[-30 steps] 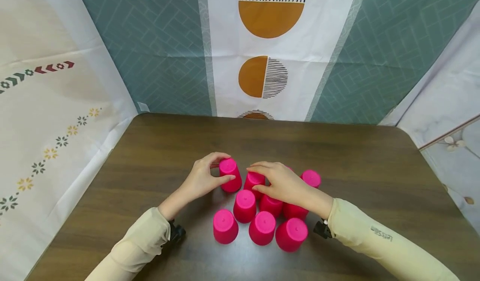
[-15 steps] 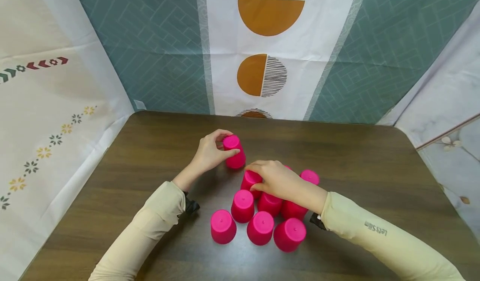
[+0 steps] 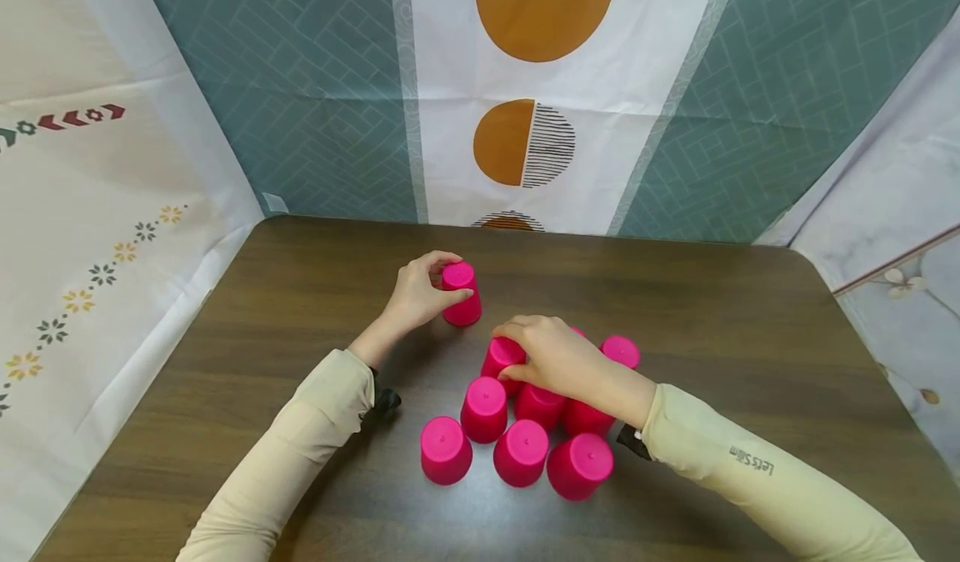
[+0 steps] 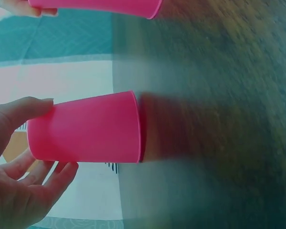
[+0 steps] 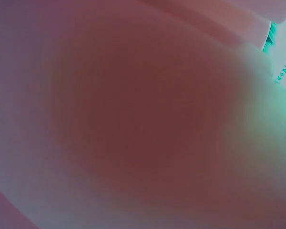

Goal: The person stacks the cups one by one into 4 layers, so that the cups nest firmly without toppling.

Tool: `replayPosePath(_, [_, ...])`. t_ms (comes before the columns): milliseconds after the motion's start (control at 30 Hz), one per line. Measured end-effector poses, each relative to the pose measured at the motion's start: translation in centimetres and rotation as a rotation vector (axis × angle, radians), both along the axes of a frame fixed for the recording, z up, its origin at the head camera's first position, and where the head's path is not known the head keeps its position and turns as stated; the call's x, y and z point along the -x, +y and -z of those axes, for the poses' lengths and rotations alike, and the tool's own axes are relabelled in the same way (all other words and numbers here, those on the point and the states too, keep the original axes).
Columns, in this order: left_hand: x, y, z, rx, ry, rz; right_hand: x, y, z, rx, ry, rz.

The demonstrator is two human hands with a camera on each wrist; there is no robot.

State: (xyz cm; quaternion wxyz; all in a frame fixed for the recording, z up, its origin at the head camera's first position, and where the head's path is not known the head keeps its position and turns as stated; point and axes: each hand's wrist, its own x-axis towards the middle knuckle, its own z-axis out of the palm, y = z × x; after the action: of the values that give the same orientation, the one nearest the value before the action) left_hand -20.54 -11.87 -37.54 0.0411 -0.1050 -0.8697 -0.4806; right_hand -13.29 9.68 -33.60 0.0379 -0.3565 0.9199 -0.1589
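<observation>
My left hand [image 3: 415, 295] grips an upside-down pink plastic cup [image 3: 460, 299] toward the back of the table, apart from the others. In the left wrist view, thumb and fingers curl round the base end of this cup [image 4: 88, 130], and its rim is at or just above the wood; I cannot tell which. My right hand [image 3: 562, 360] holds a second pink cup [image 3: 500, 355] by its upper part, at the back left of the cup group. A blurred pinkish surface fills most of the right wrist view and hides that grip.
Several more upside-down pink cups stand close together, with a front row of a left cup [image 3: 446, 451], a middle cup [image 3: 521, 454] and a right cup [image 3: 580, 467]. My right forearm hides parts of the rear ones. Patterned cloths surround the brown wooden table [image 3: 712, 320].
My left hand has carried its cup away from the group toward the back of the table. The right hand and its cup have shifted only slightly; the other cups stand where they were.
</observation>
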Motion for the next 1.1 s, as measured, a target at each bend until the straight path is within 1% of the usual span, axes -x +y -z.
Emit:
replayPosePath(167, [0.0, -0.2, 0.1, 0.006, -0.024, 0.024, 0.1, 0.1, -0.1, 0.013, -0.002, -0.012])
replayPosePath(433, [0.3, -1.1, 0.0, 0.062, -0.024, 0.014, 0.3, 0.1, 0.1, 0.028, -0.012, -0.047])
replayPosePath(567, [0.6, -0.9, 0.0, 0.062, -0.067, 0.040, 0.3, 0.4, 0.1, 0.018, -0.019, -0.036])
replayPosePath(667, [0.9, -1.0, 0.1, 0.064, -0.107, 0.050, 0.4, 0.4, 0.0, 0.012, -0.019, -0.049])
replayPosePath(833, [0.9, -1.3, 0.3, 0.068, -0.131, 0.056, 0.8, 0.3, -0.6, 0.010, -0.026, -0.095])
replayPosePath(933, [0.8, -1.3, 0.3, 0.077, -0.128, 0.061, 1.2, 0.3, -1.2, 0.048, -0.009, -0.104])
replayPosePath(1033, [0.8, -1.2, 0.2, 0.088, -0.113, 0.063, 1.9, 0.7, -1.9, 0.110, 0.013, -0.097])
replayPosePath(1100, [0.8, -1.0, 0.3, 0.098, -0.110, 0.063, 2.4, 1.1, -2.5, 0.133, 0.022, -0.090])
